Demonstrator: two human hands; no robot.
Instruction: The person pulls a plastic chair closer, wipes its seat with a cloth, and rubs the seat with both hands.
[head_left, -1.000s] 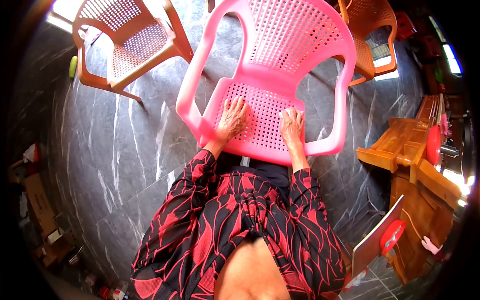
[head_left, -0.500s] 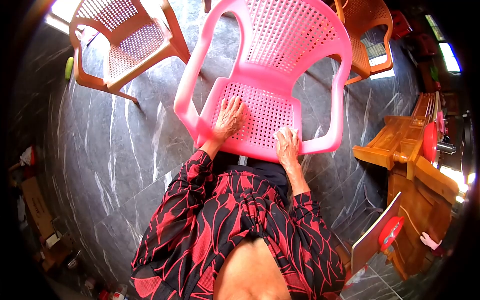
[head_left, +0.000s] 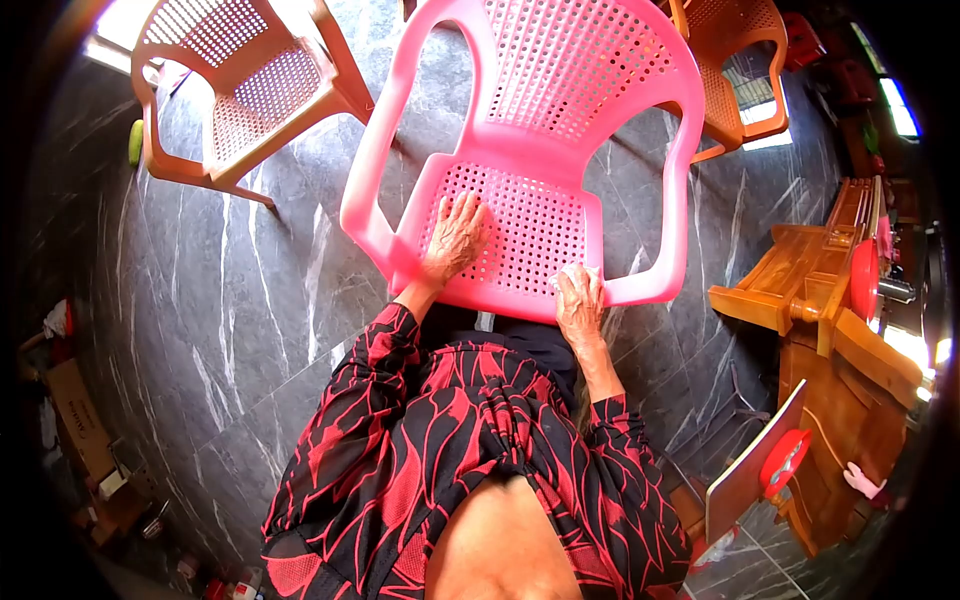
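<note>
A pink plastic armchair (head_left: 520, 235) with a perforated seat and back stands upright in front of me, facing my body. My left hand (head_left: 457, 238) lies flat on the left part of its seat, fingers stretched forward and holding nothing. At the seat's front right corner, my right hand (head_left: 580, 308) is closed over a small white cloth (head_left: 572, 272) pressed against the pink plastic. Only a bit of that cloth shows past the fingers; the rest is hidden under the hand.
Brown plastic chairs stand at the back left (head_left: 240, 100) and back right (head_left: 735, 90). Wooden furniture (head_left: 780, 285) lines the right side, near a tilted board (head_left: 750, 465) and a red round object (head_left: 785, 462). A cardboard box (head_left: 78, 415) lies far left on the dark marbled floor (head_left: 230, 330).
My right hand has shifted very slightly right and down with the cloth along the seat's front corner. The left hand stays flat in nearly the same spot.
</note>
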